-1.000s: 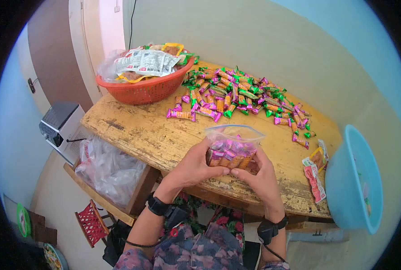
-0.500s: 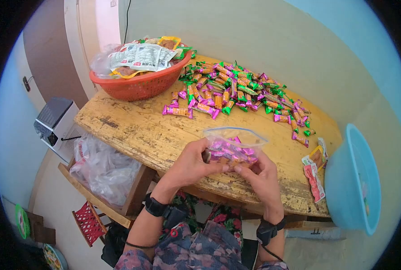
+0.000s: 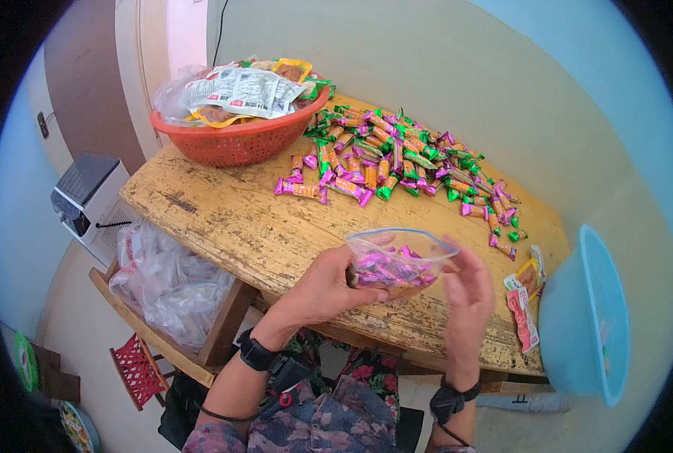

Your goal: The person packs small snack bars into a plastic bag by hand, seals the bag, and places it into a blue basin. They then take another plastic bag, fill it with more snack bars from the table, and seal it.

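My left hand (image 3: 326, 290) is wrapped round the left side of a clear zip bag (image 3: 394, 264) filled with purple-wrapped candies. The bag's mouth gapes upward, with a blue line along its rim. At the bag's right edge, my right hand (image 3: 468, 291) has its fingers apart and raised; its fingertips are close to the bag's top corner, and whether they touch it I cannot tell. Beyond the bag, a heap of small candies (image 3: 397, 155) in purple and green wrappers spreads over the worn yellow table (image 3: 246, 226).
An orange basket (image 3: 238, 143) full of packets stands at the table's back left. Right of the table is a blue tub (image 3: 578, 317), beside a red-and-white packet (image 3: 523, 318). An open drawer (image 3: 223, 321) at the lower left holds plastic bags (image 3: 170, 283).
My right hand has come off the bag's lower side and moved up and right, its fingers spreading. My left hand still holds the bag. The view has shifted slightly.
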`<action>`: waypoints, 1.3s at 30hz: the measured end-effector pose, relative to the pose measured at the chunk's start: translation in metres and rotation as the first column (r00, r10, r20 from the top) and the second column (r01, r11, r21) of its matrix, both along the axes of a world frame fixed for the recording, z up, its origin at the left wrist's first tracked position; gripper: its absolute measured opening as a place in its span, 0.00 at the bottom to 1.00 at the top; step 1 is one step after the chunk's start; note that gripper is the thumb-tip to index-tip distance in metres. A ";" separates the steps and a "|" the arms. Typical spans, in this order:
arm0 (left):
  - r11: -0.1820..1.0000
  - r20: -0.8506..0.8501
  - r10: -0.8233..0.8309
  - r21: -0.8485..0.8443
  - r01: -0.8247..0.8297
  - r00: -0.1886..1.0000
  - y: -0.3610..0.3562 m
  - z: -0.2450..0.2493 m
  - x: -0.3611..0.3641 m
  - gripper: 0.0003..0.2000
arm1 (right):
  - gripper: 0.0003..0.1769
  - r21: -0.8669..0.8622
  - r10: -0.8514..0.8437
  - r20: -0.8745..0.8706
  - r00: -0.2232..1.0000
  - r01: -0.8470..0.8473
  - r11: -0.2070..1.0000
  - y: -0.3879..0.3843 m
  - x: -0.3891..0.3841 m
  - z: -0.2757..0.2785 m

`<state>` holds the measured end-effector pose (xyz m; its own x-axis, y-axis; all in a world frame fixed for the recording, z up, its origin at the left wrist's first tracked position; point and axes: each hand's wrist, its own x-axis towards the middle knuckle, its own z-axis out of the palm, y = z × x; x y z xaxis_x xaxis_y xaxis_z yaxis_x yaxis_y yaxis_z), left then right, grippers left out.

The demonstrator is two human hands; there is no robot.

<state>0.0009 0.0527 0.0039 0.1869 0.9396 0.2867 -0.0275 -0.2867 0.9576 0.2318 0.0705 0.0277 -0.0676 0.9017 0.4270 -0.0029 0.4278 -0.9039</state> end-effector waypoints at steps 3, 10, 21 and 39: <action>1.000 -0.029 -0.020 -0.017 0.019 0.999 0.000 0.001 -0.001 0.41 | 0.18 0.302 0.003 0.208 0.978 -0.067 0.951 0.005 0.010 0.035; 0.999 -0.051 -0.016 0.034 0.018 0.999 0.002 -0.002 -0.002 0.40 | 0.16 0.363 -0.075 0.870 0.486 -0.532 0.765 0.026 -0.013 0.102; 0.995 -0.070 0.016 0.095 -0.009 0.997 0.000 -0.004 -0.002 0.36 | 0.16 0.241 -0.085 0.962 0.260 -0.654 0.717 0.033 -0.028 0.112; 0.982 -0.067 0.083 0.177 -0.070 0.994 -0.002 -0.004 0.001 0.34 | 0.10 0.352 -0.168 0.917 0.362 -0.534 0.769 0.034 -0.021 0.088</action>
